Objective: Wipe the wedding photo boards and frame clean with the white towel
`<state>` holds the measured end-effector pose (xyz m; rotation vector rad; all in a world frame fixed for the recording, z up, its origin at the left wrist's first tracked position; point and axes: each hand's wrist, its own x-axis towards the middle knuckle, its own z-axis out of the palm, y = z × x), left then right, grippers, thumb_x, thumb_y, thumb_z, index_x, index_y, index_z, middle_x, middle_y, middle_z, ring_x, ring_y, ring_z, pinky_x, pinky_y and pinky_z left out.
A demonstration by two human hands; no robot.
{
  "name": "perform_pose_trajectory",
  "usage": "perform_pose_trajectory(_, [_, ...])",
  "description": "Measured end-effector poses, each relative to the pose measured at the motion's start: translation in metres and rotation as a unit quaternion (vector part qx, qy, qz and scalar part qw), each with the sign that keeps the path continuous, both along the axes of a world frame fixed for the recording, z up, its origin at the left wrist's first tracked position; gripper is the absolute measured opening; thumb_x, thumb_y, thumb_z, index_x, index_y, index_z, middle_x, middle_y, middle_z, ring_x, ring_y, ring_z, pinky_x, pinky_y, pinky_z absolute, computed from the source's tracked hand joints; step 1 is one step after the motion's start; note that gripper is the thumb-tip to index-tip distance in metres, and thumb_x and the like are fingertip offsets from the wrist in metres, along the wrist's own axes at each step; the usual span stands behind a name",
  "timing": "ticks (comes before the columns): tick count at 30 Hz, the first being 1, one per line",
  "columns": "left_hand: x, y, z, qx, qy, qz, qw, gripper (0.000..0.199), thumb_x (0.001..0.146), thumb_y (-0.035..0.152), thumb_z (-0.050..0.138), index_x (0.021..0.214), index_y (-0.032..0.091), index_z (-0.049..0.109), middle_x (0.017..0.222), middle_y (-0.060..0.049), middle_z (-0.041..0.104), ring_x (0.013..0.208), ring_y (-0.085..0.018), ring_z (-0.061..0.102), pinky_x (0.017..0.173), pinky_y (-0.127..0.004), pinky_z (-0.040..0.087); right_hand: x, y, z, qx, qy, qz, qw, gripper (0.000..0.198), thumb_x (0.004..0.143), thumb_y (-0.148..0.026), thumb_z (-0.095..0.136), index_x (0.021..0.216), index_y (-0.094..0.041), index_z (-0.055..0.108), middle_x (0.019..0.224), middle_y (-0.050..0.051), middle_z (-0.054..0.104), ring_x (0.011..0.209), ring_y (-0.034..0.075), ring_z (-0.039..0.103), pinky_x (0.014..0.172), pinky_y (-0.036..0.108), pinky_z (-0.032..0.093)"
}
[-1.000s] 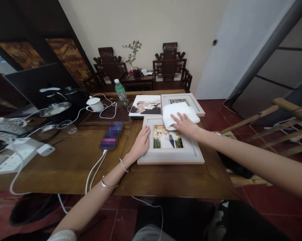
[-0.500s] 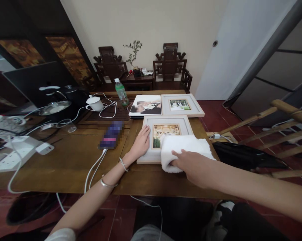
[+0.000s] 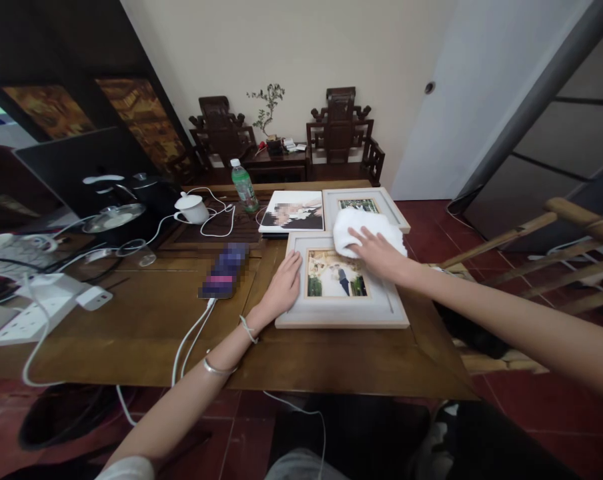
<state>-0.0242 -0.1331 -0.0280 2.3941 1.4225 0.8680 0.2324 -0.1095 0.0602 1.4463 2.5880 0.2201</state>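
A picture frame (image 3: 294,315) with a pale wooden rim and a small photo inside lies flat on the wooden table. My left hand (image 3: 283,283) holds its left edge, fingers over the rim and the thumb hidden. In my right hand (image 3: 379,257) is a folded white towel (image 3: 364,227), its fingers pressed into the fabric. The towel lies over the frame's upper right corner and covers part of a second picture frame (image 3: 394,208) behind it. To the left of that one sits a white-edged photo panel (image 3: 301,199), its picture partly blurred.
Left of the frames, a phone (image 3: 225,270) lies with white cables running off the table's front edge. Farther left are a power strip (image 3: 24,320), a clear cup (image 3: 144,253), a lidded white mug (image 3: 191,208) and a pot (image 3: 114,217). A green-labelled bottle (image 3: 244,185) stands behind.
My right hand has moved the towel up and away from me, from the frame's lower right to its upper right corner. More of the photo shows. My left hand has stayed put.
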Motion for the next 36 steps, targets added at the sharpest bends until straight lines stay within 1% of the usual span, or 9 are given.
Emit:
perform_pose_trajectory(3, [-0.001, 0.000, 0.000, -0.001, -0.006, 0.000, 1.000, 0.049, 0.090, 0.017, 0.033, 0.137, 0.007, 0.042, 0.146, -0.017, 0.040, 0.140, -0.025, 0.030, 0.116, -0.046, 0.025, 0.000, 0.013, 0.002, 0.014, -0.013, -0.004, 1.000, 0.070, 0.073, 0.010, 0.036, 0.138, -0.014, 0.046, 0.154, 0.014, 0.023, 0.138, 0.041, 0.021, 0.103, 0.060, 0.032])
perform_pose_trajectory(6, [-0.001, 0.000, 0.000, 0.000, -0.013, 0.001, 1.000, 0.049, 0.090, 0.017, 0.034, 0.138, 0.010, 0.041, 0.147, -0.015, 0.040, 0.139, -0.024, 0.031, 0.116, -0.047, 0.025, -0.008, 0.005, -0.003, -0.012, -0.029, 0.019, 0.999, 0.066, 0.072, 0.009, 0.039, 0.133, -0.014, 0.051, 0.153, 0.014, 0.027, 0.137, 0.041, 0.023, 0.102, 0.061, 0.033])
perform_pose_trajectory(11, [0.000, 0.000, -0.001, -0.002, -0.014, 0.003, 1.000, 0.049, 0.091, 0.018, 0.033, 0.138, 0.007, 0.041, 0.147, -0.017, 0.039, 0.139, -0.026, 0.031, 0.116, -0.048, 0.025, -0.023, -0.046, -0.004, -0.075, -0.027, 0.046, 0.996, 0.064, 0.070, 0.005, 0.046, 0.131, -0.015, 0.054, 0.152, 0.014, 0.029, 0.136, 0.043, 0.026, 0.100, 0.062, 0.034])
perform_pose_trajectory(17, [0.001, 0.000, -0.001, 0.012, 0.005, 0.006, 1.000, 0.047, 0.091, 0.018, 0.033, 0.135, 0.007, 0.044, 0.145, -0.017, 0.041, 0.139, -0.026, 0.031, 0.115, -0.048, 0.026, -0.034, -0.125, 0.030, -0.209, 0.020, 0.048, 0.977, 0.062, 0.071, 0.002, 0.046, 0.130, -0.016, 0.054, 0.150, 0.012, 0.033, 0.135, 0.037, 0.031, 0.102, 0.054, 0.038])
perform_pose_trajectory(21, [0.001, 0.001, 0.000, 0.012, 0.020, 0.004, 1.000, 0.045, 0.091, 0.017, 0.033, 0.132, 0.005, 0.048, 0.145, -0.019, 0.041, 0.139, -0.027, 0.031, 0.115, -0.048, 0.027, -0.036, -0.145, 0.036, -0.235, 0.058, 0.067, 0.968, 0.065, 0.069, 0.002, 0.047, 0.129, -0.021, 0.055, 0.151, 0.008, 0.033, 0.136, 0.035, 0.031, 0.104, 0.052, 0.038])
perform_pose_trajectory(25, [0.001, 0.001, -0.001, 0.020, 0.017, 0.004, 1.000, 0.045, 0.091, 0.017, 0.033, 0.132, 0.008, 0.048, 0.144, -0.017, 0.043, 0.139, -0.026, 0.032, 0.115, -0.049, 0.028, -0.029, -0.122, 0.015, -0.182, 0.039, 0.076, 0.980, 0.067, 0.069, 0.005, 0.046, 0.131, -0.021, 0.053, 0.152, 0.009, 0.030, 0.138, 0.035, 0.026, 0.105, 0.055, 0.036])
perform_pose_trajectory(29, [0.000, 0.000, 0.000, 0.016, 0.022, 0.003, 1.000, 0.045, 0.092, 0.018, 0.033, 0.133, 0.007, 0.047, 0.144, -0.018, 0.042, 0.139, -0.026, 0.031, 0.115, -0.049, 0.027, -0.013, -0.066, -0.005, -0.076, 0.000, 0.061, 0.995, 0.070, 0.068, 0.011, 0.045, 0.130, -0.021, 0.054, 0.155, 0.010, 0.022, 0.139, 0.039, 0.020, 0.102, 0.063, 0.034])
perform_pose_trajectory(33, [0.000, 0.000, 0.000, 0.010, 0.021, 0.001, 1.000, 0.045, 0.092, 0.019, 0.033, 0.133, 0.006, 0.047, 0.145, -0.018, 0.041, 0.139, -0.026, 0.031, 0.115, -0.048, 0.027, -0.004, -0.009, -0.008, 0.048, -0.017, 0.057, 0.997, 0.063, 0.072, 0.011, 0.041, 0.124, -0.021, 0.059, 0.157, 0.006, 0.014, 0.141, 0.039, 0.011, 0.104, 0.064, 0.030])
perform_pose_trajectory(36, [-0.001, 0.000, 0.000, 0.011, 0.010, 0.002, 1.000, 0.045, 0.092, 0.018, 0.034, 0.134, 0.009, 0.046, 0.145, -0.016, 0.041, 0.139, -0.025, 0.030, 0.115, -0.048, 0.027, -0.008, 0.014, -0.008, 0.060, -0.040, 0.052, 0.996, 0.057, 0.077, 0.008, 0.040, 0.122, -0.020, 0.061, 0.157, 0.006, 0.016, 0.141, 0.040, 0.011, 0.103, 0.065, 0.029])
